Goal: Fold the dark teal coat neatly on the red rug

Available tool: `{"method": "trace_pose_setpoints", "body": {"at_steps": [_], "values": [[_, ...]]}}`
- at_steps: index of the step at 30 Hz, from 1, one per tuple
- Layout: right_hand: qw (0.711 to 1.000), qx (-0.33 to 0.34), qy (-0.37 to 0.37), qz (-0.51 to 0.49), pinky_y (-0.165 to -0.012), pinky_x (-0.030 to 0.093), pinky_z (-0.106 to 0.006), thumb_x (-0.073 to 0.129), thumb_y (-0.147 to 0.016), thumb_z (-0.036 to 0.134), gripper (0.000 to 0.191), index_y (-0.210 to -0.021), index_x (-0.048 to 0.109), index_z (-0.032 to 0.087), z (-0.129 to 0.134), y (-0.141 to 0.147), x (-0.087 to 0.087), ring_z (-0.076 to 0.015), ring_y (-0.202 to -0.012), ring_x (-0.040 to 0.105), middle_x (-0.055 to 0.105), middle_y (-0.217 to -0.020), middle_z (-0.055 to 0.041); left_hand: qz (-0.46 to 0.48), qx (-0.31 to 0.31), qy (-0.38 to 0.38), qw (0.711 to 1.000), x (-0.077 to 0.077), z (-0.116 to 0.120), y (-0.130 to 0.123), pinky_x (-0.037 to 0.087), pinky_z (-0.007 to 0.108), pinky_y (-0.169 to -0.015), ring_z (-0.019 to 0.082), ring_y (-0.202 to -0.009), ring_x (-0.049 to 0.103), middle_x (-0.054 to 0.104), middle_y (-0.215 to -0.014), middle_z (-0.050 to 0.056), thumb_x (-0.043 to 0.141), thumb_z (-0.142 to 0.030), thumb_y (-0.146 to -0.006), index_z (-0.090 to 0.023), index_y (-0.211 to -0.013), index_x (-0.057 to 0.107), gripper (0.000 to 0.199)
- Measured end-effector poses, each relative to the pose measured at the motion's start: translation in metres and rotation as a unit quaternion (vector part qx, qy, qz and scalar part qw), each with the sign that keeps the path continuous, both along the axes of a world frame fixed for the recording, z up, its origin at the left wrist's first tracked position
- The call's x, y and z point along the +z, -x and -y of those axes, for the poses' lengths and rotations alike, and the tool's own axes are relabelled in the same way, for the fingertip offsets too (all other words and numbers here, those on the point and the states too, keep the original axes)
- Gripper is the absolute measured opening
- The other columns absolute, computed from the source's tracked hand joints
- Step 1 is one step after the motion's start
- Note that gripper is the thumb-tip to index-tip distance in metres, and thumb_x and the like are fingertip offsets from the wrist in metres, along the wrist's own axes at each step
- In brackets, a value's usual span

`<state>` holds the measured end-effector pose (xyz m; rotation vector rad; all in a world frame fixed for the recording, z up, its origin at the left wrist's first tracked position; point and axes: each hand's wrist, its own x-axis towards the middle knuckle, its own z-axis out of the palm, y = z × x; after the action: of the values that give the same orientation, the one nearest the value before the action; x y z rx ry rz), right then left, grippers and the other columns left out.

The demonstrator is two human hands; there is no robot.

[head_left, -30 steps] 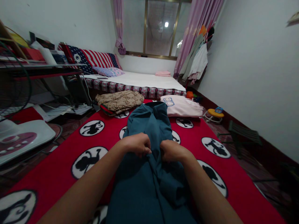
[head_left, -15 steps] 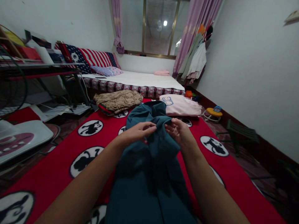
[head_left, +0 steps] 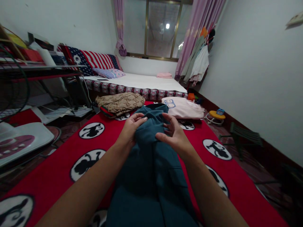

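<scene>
A teal jacket [head_left: 142, 189] lies lengthwise on the red patterned blanket, its front seam running down the middle. Its upper part is bunched and folded over, with a dark neck opening at the far end. My left hand [head_left: 132, 127] is closed on the left side of the folded part, thumb and fingers pinching the cloth. On the other side, my right hand [head_left: 174, 134] has its thumb and fingers apart, curved around the right edge of the fold and touching or nearly touching it.
A folded brown patterned garment [head_left: 120, 103] and a folded pale pink top [head_left: 183, 107] lie beyond the jacket on the red blanket [head_left: 61, 167]. A cluttered desk [head_left: 42, 71] stands left; a yellow stool [head_left: 216, 115] and a dark folding stool [head_left: 246, 132] stand right.
My left hand has moved left and away from me, closing on the cloth. My right hand has let go of the upper corner and opened. The folded part has shifted left.
</scene>
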<state>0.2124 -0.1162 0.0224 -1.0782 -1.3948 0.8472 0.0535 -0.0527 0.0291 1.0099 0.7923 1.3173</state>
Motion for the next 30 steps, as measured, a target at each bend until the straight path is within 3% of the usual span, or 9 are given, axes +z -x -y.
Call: {"method": "trace_pose_setpoints", "body": {"at_steps": [4, 7, 10, 14, 17, 22, 25, 27, 30], "values": [[0.989, -0.003, -0.077, 0.122, -0.11, 0.037, -0.045, 0.086, -0.056, 0.025, 0.096, -0.142, 0.043, 0.026, 0.002, 0.007, -0.004, -0.0296, -0.135, 0.041, 0.04, -0.15, -0.0085, 0.048, 0.013, 0.006, 0.999, 0.007, 0.007, -0.002, 0.043, 0.017, -0.051, 0.007, -0.053, 0.055, 0.059, -0.066, -0.005, 0.081, -0.021, -0.052, -0.016, -0.079, 0.053, 0.04], [0.992, -0.036, -0.095, 0.078, -0.095, 0.049, -0.038, 0.072, -0.073, 0.022, 0.059, -0.13, 0.056, 0.024, 0.004, 0.008, 0.0, -0.0238, -0.113, 0.06, 0.058, -0.132, -0.008, 0.014, 0.004, -0.033, 0.999, 0.015, 0.01, 0.005, 0.038, 0.014, -0.045, 0.005, -0.05, 0.051, 0.057, -0.065, -0.005, 0.08, -0.022, -0.053, -0.016, -0.076, 0.054, 0.035], [0.998, -0.036, -0.057, 0.013, -0.075, 0.054, -0.029, 0.068, -0.078, 0.024, 0.032, -0.111, 0.068, 0.024, 0.023, 0.003, 0.024, -0.0181, -0.085, 0.067, 0.071, -0.104, -0.0041, -0.115, -0.076, -0.092, 0.986, 0.032, 0.016, 0.025, 0.036, 0.014, -0.041, 0.006, -0.049, 0.05, 0.058, -0.067, -0.004, 0.078, -0.024, -0.058, -0.016, -0.076, 0.059, 0.028], [0.977, 0.165, 0.047, 0.125, -0.066, 0.053, -0.023, 0.081, -0.067, 0.024, 0.036, -0.102, 0.075, 0.027, 0.065, -0.012, 0.066, -0.0177, -0.079, 0.068, 0.074, -0.091, -0.0022, -0.351, -0.287, -0.081, 0.887, 0.056, 0.034, 0.059, 0.039, 0.02, -0.041, 0.01, -0.046, 0.054, 0.065, -0.068, 0.0, 0.078, -0.035, -0.066, -0.018, -0.089, 0.07, 0.03], [0.938, 0.263, 0.106, 0.198, -0.064, 0.054, -0.023, 0.087, -0.059, 0.028, 0.045, -0.103, 0.076, 0.028, 0.078, -0.024, 0.077, -0.0188, -0.078, 0.069, 0.075, -0.089, -0.0031, -0.431, -0.345, -0.078, 0.83, 0.061, 0.039, 0.071, 0.039, 0.02, -0.041, 0.012, -0.046, 0.057, 0.068, -0.071, 0.002, 0.075, -0.046, -0.07, -0.02, -0.096, 0.073, 0.037], [0.936, 0.241, 0.162, 0.197, -0.063, 0.053, -0.026, 0.071, -0.078, 0.042, 0.033, -0.102, 0.073, 0.019, 0.039, -0.036, 0.044, -0.0178, -0.072, 0.069, 0.074, -0.086, -0.0052, -0.514, -0.271, -0.186, 0.792, 0.028, 0.009, 0.053, 0.045, 0.022, -0.053, 0.016, -0.06, 0.063, 0.07, -0.077, 0.005, 0.06, -0.05, -0.082, -0.017, -0.091, 0.072, 0.037], [0.944, 0.11, 0.144, 0.276, -0.062, 0.05, -0.026, 0.068, -0.079, 0.041, 0.033, -0.101, 0.071, 0.016, 0.007, -0.036, 0.008, -0.0175, -0.071, 0.066, 0.072, -0.088, -0.0072, -0.583, -0.138, -0.247, 0.761, -0.01, -0.015, 0.032, 0.048, 0.026, -0.073, 0.022, -0.085, 0.066, 0.071, -0.096, 0.01, 0.058, -0.04, -0.084, -0.015, -0.096, 0.073, 0.031], [0.934, 0.016, 0.116, 0.337, -0.067, 0.05, -0.028, 0.07, -0.077, 0.038, 0.041, -0.11, 0.068, 0.015, -0.01, -0.033, -0.018, -0.0181, -0.078, 0.065, 0.07, -0.104, -0.0106, -0.617, -0.038, -0.24, 0.748, -0.036, -0.025, 0.019, 0.048, 0.03, -0.082, 0.025, -0.095, 0.065, 0.066, -0.116, 0.013, 0.059, -0.04, -0.084, -0.015, -0.118, 0.066, 0.042], [0.906, -0.077, 0.111, 0.401, -0.074, 0.048, -0.031, 0.072, -0.074, 0.039, 0.062, -0.129, 0.057, 0.015, -0.024, -0.024, -0.049, -0.021, -0.089, 0.063, 0.064, -0.118, -0.0139, -0.638, 0.028, -0.214, 0.739, -0.066, -0.031, 0.009, 0.048, 0.034, -0.085, 0.027, -0.099, 0.064, 0.062, -0.12, 0.015, 0.062, -0.043, -0.083, -0.016, -0.133, 0.054, 0.057]]}}
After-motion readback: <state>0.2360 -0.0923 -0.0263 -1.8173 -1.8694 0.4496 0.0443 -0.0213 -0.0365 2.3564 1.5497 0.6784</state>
